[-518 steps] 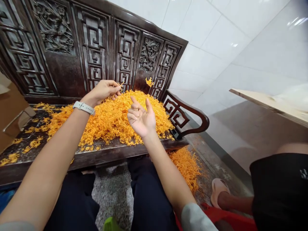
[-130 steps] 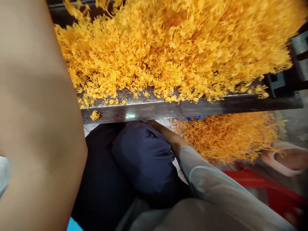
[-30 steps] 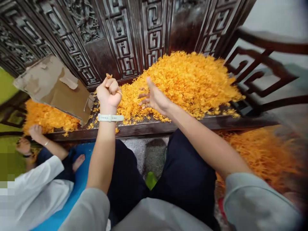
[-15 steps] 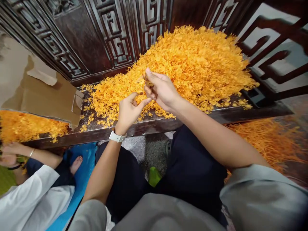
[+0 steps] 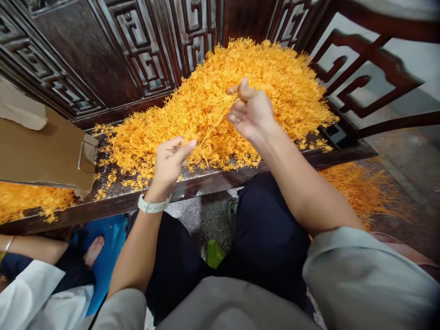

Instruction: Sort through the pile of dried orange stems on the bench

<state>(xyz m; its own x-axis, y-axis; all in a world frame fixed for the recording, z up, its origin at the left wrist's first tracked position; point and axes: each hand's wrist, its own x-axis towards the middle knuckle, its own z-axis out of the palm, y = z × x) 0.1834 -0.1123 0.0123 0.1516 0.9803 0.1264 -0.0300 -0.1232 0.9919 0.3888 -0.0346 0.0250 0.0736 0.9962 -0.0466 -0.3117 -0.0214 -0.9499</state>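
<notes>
Hands apart: L & R pinch orange strand taut.

Bright, even indoor light, source not visible. Orange pile vivid, slightly overexposed at crest, strands merging. Soft sheen on bench edge; glossy highlights on carved backrest. Shadow dim beneath bench. Wide-angle bending at edges. Near grey sleeve soft, out of focus.

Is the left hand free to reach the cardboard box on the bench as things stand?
Probably not at once: the left hand pinches an orange strand stretched to the right hand. The cardboard box lies to its left, with nothing between.
</notes>
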